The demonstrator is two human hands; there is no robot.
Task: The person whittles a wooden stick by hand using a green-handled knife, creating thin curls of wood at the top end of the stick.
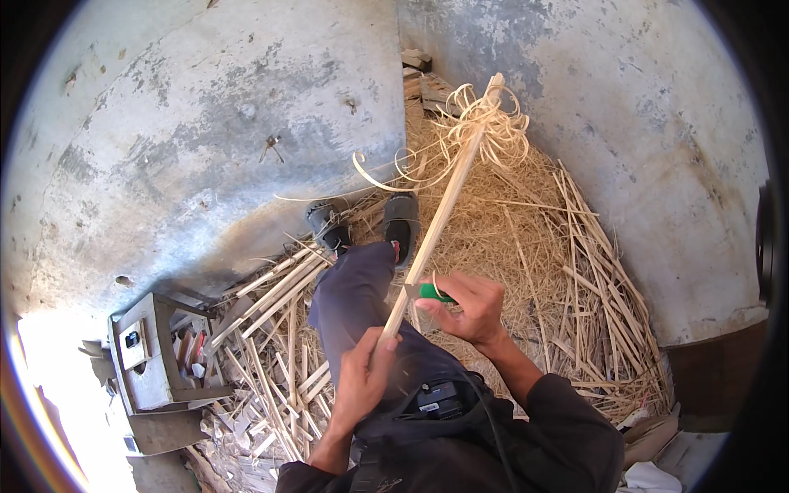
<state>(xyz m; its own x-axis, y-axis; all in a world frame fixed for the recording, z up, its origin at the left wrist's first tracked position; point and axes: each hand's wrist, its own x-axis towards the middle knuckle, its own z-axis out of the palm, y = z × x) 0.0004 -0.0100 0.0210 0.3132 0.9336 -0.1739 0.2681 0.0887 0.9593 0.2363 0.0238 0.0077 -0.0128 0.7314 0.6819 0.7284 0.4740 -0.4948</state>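
A long pale wooden stick (448,205) slants from my lap up and away, a little to the right. My left hand (366,374) is closed round its near end. In my closed right hand (468,308) is a knife with a green handle (434,292). Its short blade meets the stick just beyond my left hand, partly hidden by blur and fingers. Thin curled wood shavings (505,135) cling in a bunch near the stick's far end, and one long curl trails off to the left.
Loose shavings (485,238) cover the floor ahead. Split sticks (588,287) lie heaped along the right, and more sticks (283,287) at the left by my shoes (329,223). Worn walls (205,107) enclose the corner. A wooden box (152,353) stands at the left. A black device (440,400) with a cable rests at my waist.
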